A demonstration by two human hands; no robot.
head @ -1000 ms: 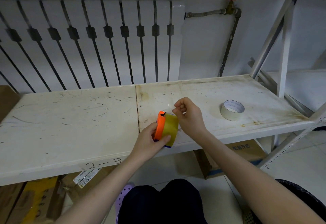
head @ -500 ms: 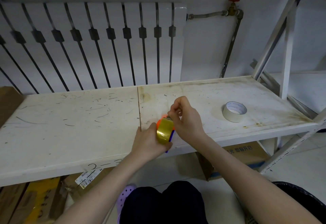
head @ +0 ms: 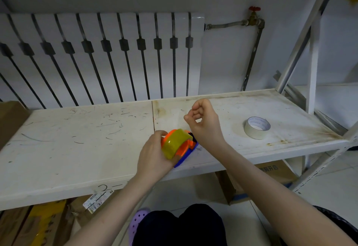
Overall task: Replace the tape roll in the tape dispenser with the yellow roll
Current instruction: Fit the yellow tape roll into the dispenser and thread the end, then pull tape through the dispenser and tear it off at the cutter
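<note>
Yellow roll [head: 175,145] seated in orange-and-blue tape dispenser [head: 186,150], at front edge of white shelf board [head: 77,145]. Left hand [head: 155,156] wrapped around roll and dispenser together. Right hand [head: 205,123] raised just above, fingers curled, thumb and forefinger pinched; whether a clear tape end lies between them, cannot tell. Likely light, rigid plastic, glossy, slippery film; best gripped by dispenser sides. Board scuffed, stained. White tape roll [head: 256,127] lies well apart, right. Radiator [head: 116,56] behind.

You've got two tape rolls — one yellow roll [head: 175,145], one white roll [head: 257,127] — one tape dispenser [head: 186,149], and two hands: left hand [head: 155,158], right hand [head: 205,123].
</note>
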